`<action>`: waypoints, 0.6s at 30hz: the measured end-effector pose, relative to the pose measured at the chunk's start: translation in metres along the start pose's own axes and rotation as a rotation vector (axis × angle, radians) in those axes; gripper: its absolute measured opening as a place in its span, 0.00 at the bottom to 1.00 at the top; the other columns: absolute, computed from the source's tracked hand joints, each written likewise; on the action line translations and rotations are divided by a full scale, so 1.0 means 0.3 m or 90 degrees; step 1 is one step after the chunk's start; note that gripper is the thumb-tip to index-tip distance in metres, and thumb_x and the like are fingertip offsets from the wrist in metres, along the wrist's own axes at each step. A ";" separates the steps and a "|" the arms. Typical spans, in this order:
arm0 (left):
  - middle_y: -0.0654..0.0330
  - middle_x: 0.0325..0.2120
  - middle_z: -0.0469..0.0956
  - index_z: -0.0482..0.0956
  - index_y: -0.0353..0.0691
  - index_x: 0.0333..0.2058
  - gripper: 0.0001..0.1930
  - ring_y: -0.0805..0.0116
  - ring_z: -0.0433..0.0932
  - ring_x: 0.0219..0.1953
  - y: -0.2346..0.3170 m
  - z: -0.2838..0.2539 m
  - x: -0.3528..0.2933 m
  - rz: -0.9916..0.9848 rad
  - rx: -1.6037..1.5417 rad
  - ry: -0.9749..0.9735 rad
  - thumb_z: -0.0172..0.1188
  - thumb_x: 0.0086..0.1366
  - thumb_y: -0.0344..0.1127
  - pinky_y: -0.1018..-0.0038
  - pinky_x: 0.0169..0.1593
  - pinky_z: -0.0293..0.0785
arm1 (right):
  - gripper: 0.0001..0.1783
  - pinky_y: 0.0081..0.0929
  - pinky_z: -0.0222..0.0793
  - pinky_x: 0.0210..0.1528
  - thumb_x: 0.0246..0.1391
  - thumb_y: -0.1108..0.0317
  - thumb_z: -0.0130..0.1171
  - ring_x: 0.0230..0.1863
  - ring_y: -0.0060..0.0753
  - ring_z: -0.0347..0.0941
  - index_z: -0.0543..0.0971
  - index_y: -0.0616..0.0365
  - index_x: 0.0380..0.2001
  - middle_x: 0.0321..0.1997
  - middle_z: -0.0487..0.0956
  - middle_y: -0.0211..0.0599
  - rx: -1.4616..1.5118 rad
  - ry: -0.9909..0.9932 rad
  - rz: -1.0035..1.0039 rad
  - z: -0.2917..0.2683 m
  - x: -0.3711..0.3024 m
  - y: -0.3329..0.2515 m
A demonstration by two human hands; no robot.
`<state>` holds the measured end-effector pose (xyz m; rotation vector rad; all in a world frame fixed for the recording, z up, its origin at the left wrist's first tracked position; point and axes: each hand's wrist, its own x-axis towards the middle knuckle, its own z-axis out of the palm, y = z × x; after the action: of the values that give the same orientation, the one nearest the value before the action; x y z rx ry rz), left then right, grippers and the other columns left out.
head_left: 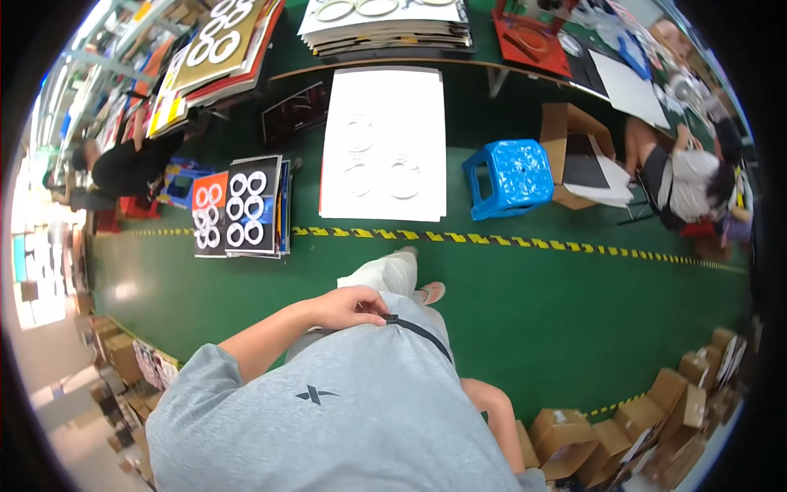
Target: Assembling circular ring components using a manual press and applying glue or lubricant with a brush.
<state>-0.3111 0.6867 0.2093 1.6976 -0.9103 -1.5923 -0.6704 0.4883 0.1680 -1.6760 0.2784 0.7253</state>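
At my waist, my left hand (pixel 351 308) is closed, fingers curled and thumb pressed against the end of a thin black strap (pixel 421 332) by its small dark buckle. The strap runs across my grey shirt (pixel 361 394) toward the right. My right arm (pixel 497 414) hangs down along my side, and its hand is out of view. In front of me, beyond my feet, lies a tall stack of large white sheets (pixel 384 148) with faint ring outlines.
A blue plastic stool (pixel 512 179) stands right of the white sheets. Printed boards with white rings (pixel 250 205) stand left. Yellow-black floor tape (pixel 459 238) crosses ahead. Cardboard boxes (pixel 561 439) line the lower right. Two people sit at either side; a loaded workbench (pixel 484 64) spans the back.
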 end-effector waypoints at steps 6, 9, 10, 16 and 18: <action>0.61 0.38 0.83 0.82 0.35 0.47 0.12 0.75 0.80 0.41 -0.122 -0.134 0.416 -0.004 -0.092 0.283 0.67 0.69 0.35 0.74 0.48 0.78 | 0.18 0.41 0.78 0.45 0.45 0.69 0.69 0.45 0.53 0.84 0.85 0.64 0.41 0.43 0.86 0.55 -0.176 -0.162 0.300 -0.511 0.018 -0.122; 0.48 0.44 0.79 0.80 0.35 0.49 0.18 0.55 0.81 0.46 -0.165 -0.234 0.652 -0.115 0.095 0.493 0.69 0.63 0.34 0.63 0.52 0.78 | 0.14 0.38 0.79 0.48 0.48 0.74 0.66 0.44 0.47 0.83 0.86 0.60 0.41 0.41 0.84 0.47 -0.148 -0.042 0.297 -0.745 -0.019 -0.104; 0.46 0.45 0.77 0.79 0.34 0.49 0.18 0.50 0.78 0.48 -0.189 -0.225 0.713 -0.121 0.215 0.546 0.68 0.62 0.32 0.59 0.54 0.76 | 0.13 0.37 0.79 0.48 0.49 0.73 0.66 0.43 0.46 0.83 0.85 0.60 0.41 0.40 0.83 0.47 -0.144 0.038 0.289 -0.816 -0.032 -0.101; 0.45 0.44 0.74 0.78 0.37 0.41 0.15 0.50 0.73 0.51 -0.260 -0.235 0.887 -0.228 0.520 0.455 0.65 0.53 0.27 0.59 0.57 0.69 | 0.08 0.34 0.77 0.45 0.63 0.71 0.62 0.40 0.40 0.82 0.83 0.63 0.42 0.40 0.83 0.45 -0.190 0.309 0.253 -1.151 0.150 -0.243; 0.49 0.43 0.76 0.78 0.40 0.41 0.13 0.52 0.73 0.51 -0.312 -0.235 0.916 -0.185 0.592 0.472 0.63 0.55 0.26 0.60 0.57 0.66 | 0.09 0.34 0.77 0.45 0.62 0.70 0.62 0.41 0.40 0.82 0.82 0.64 0.43 0.40 0.83 0.45 -0.217 0.247 0.195 -1.242 0.261 -0.297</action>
<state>-0.2265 0.5112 -0.0170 2.8715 -1.0860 -0.5063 -0.4458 0.1728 0.2209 -2.1267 0.7306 0.6931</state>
